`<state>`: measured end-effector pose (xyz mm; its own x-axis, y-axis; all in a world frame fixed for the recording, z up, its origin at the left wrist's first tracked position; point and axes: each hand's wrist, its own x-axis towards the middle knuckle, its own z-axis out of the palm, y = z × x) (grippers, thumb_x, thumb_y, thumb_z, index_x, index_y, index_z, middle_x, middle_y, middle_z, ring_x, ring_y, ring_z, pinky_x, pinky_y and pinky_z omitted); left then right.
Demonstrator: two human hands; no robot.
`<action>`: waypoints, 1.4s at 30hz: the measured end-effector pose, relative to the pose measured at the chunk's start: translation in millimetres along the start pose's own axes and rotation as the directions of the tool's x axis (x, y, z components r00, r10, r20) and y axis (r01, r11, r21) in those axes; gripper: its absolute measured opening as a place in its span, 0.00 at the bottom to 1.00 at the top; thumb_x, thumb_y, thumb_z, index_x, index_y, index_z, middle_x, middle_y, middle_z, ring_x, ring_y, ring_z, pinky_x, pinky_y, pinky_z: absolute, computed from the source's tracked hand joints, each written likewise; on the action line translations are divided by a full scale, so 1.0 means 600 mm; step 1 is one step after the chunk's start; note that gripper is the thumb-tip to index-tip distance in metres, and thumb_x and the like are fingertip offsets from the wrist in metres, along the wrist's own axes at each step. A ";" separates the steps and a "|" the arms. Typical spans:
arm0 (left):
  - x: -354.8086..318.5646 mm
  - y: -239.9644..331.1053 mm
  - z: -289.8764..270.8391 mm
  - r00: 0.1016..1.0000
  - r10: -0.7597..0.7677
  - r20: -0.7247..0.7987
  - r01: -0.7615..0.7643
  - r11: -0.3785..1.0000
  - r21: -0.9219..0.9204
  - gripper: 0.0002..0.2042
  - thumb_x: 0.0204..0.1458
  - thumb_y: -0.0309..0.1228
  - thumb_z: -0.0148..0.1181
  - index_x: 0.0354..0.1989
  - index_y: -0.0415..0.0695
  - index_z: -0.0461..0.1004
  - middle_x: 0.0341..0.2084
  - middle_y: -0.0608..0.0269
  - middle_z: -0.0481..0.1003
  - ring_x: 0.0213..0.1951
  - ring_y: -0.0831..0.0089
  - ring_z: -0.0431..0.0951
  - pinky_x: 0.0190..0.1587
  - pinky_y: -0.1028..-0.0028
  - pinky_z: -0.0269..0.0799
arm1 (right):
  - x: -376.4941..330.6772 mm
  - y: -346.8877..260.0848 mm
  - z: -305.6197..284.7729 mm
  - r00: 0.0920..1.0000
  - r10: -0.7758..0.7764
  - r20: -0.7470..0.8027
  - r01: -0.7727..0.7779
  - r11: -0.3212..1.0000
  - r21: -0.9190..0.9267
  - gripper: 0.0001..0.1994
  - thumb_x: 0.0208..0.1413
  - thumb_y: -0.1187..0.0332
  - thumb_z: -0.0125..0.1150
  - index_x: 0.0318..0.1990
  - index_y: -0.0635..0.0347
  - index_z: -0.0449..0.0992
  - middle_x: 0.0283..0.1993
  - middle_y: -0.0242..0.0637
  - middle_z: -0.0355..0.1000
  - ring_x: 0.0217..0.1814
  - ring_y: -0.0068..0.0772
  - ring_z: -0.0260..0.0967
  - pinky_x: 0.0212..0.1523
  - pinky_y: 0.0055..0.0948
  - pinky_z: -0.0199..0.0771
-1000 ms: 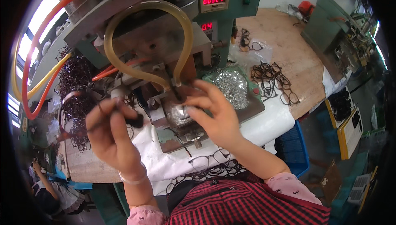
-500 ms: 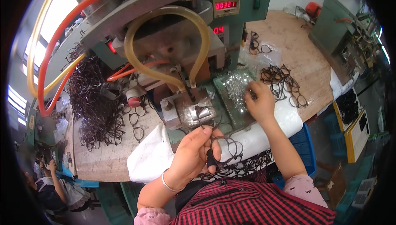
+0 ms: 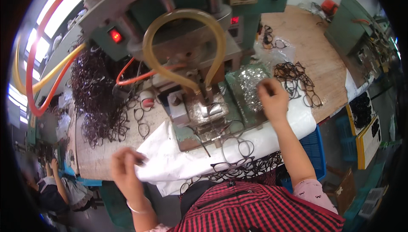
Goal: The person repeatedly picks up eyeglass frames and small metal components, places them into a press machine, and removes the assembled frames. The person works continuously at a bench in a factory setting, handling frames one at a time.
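Observation:
My left hand [image 3: 126, 170], smeared by motion, is over the left end of the white cloth [image 3: 163, 157]. Its fingers are curled, with a small dark thing at their tips that I cannot make out. My right hand [image 3: 274, 102] is at the edge of a heap of small shiny metal parts [image 3: 250, 83] on the green tray. Its thumb and fingers are pinched together; what they hold is too small to name. Thin dark eyeglass frames [image 3: 245, 148] hang at the front of the press fixture [image 3: 212, 112], below the metal block, with neither hand on them.
A yellowish hose [image 3: 148, 36] loops before the press. Dark eyeglass frames are heaped at the left [image 3: 100, 91] and the right [image 3: 293, 74], with several more along the cloth's front edge. A blue basket [image 3: 314, 151] stands below at right. Another person [image 3: 55, 189] sits at far left.
My left hand has let go of the eyeglass frames at the fixture and moved left over the cloth. The right hand stays by the metal parts, its fingers shifted slightly.

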<state>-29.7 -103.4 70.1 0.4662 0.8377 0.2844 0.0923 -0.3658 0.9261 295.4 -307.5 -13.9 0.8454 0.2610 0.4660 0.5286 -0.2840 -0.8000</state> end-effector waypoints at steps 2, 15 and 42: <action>0.065 -0.023 -0.033 0.994 0.108 -0.035 -0.100 0.976 0.191 0.06 0.60 0.24 0.52 0.41 0.36 0.71 0.30 0.62 0.73 0.31 0.78 0.72 0.35 0.79 0.67 | -0.002 0.024 -0.009 0.974 0.227 -0.009 -0.208 0.908 0.364 0.05 0.54 0.77 0.59 0.38 0.62 0.76 0.31 0.31 0.76 0.32 0.19 0.70 0.34 0.19 0.68; 0.171 -0.303 0.009 0.965 -0.105 -0.242 0.121 0.991 0.054 0.17 0.49 0.23 0.64 0.47 0.37 0.69 0.20 0.73 0.69 0.23 0.84 0.65 0.26 0.82 0.61 | -0.034 -0.045 -0.062 0.975 0.163 0.150 -0.193 0.958 0.213 0.06 0.48 0.77 0.65 0.35 0.63 0.81 0.34 0.34 0.78 0.38 0.23 0.73 0.41 0.22 0.70; 0.067 0.078 0.162 0.701 0.712 -0.037 -0.688 0.662 -0.297 0.07 0.47 0.17 0.57 0.30 0.40 0.65 0.29 0.51 0.77 0.31 0.62 0.80 0.33 0.70 0.77 | -0.031 -0.182 0.002 0.904 -0.142 0.404 -0.150 0.779 0.609 0.21 0.50 0.77 0.60 0.54 0.64 0.70 0.49 0.41 0.75 0.55 0.33 0.71 0.60 0.32 0.65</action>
<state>79.2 -126.2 100.8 0.3597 0.3416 0.8683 -0.5212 -0.6983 0.4906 221.9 -280.3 64.0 0.6577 0.6492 0.3821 0.2386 0.3015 -0.9231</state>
